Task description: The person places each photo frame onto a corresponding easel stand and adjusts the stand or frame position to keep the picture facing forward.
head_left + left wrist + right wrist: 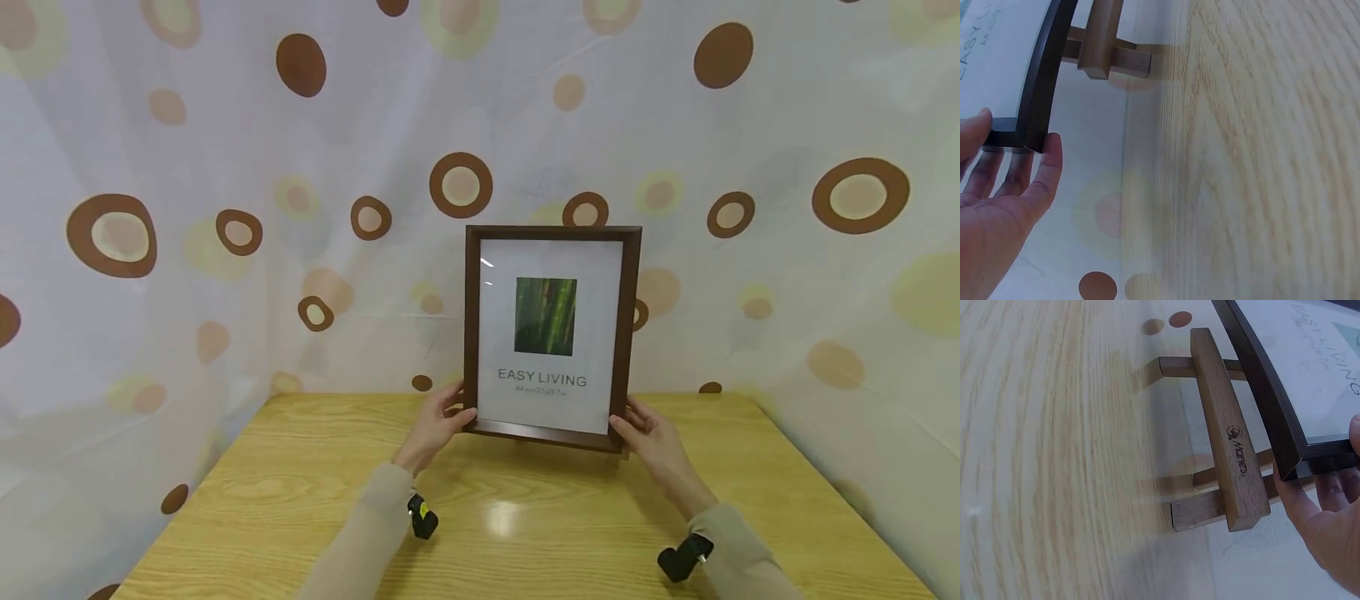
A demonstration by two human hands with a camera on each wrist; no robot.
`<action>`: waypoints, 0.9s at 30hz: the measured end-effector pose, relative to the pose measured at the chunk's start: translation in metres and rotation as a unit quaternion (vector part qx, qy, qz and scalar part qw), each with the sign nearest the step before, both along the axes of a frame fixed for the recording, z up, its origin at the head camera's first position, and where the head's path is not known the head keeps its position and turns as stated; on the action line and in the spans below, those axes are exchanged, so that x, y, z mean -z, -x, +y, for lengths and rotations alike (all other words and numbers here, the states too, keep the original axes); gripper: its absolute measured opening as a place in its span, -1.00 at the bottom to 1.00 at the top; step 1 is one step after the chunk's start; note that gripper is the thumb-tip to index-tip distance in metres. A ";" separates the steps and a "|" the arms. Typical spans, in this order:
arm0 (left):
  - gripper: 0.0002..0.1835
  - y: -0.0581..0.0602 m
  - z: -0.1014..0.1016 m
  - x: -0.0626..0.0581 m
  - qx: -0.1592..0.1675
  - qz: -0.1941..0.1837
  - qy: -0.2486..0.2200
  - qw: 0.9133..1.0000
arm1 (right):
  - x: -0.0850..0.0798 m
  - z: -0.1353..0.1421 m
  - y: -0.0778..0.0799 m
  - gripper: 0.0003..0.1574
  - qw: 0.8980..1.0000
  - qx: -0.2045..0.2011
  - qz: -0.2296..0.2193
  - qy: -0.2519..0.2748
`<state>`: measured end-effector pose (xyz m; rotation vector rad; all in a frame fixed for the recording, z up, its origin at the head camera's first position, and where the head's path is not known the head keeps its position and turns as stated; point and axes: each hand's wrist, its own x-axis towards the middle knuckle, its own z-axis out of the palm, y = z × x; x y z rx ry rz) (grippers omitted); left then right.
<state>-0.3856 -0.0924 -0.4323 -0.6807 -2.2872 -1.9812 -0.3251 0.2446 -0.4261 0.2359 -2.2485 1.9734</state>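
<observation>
A dark brown picture frame (pixel 547 258) is held upright above the table by both hands. Behind its glass are a white sheet lettered "EASY LIVING" and a small green picture (pixel 546 317). My left hand (pixel 435 427) grips the lower left corner, thumb on the front and fingers behind. At the lower right corner my right hand (pixel 662 448) grips in the same way. A wooden easel (pixel 1225 434) stands on the table behind the frame; both wrist views show its front ledge and feet. From the head, the frame hides nearly all of the easel.
The light wood table (pixel 262 483) runs back to a white curtain (pixel 360 108) with brown and yellow spots, which also hangs on both sides. A small black camera (pixel 423 518) sits on the left wrist, and another camera (pixel 684 557) on the right.
</observation>
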 end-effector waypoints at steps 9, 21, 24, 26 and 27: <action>-0.43 0.004 0.017 0.000 -0.022 -0.014 0.001 1.000 | 0.003 0.011 0.000 -0.13 0.999 -0.002 0.016 0.030; -0.46 -0.006 0.038 -0.012 -0.027 0.010 -0.008 1.000 | 0.006 0.021 0.003 -0.12 0.999 0.004 0.015 0.044; -0.45 -0.004 0.044 -0.011 -0.028 0.020 -0.013 0.999 | 0.007 0.025 0.004 -0.12 0.999 0.011 0.013 0.041; -0.45 -0.002 0.048 -0.009 -0.029 0.024 -0.013 0.999 | 0.008 0.028 0.005 -0.12 0.999 0.014 0.010 0.039; -0.45 0.001 0.050 -0.007 -0.027 0.028 -0.016 0.999 | 0.009 0.029 0.005 -0.12 0.999 0.015 0.009 0.040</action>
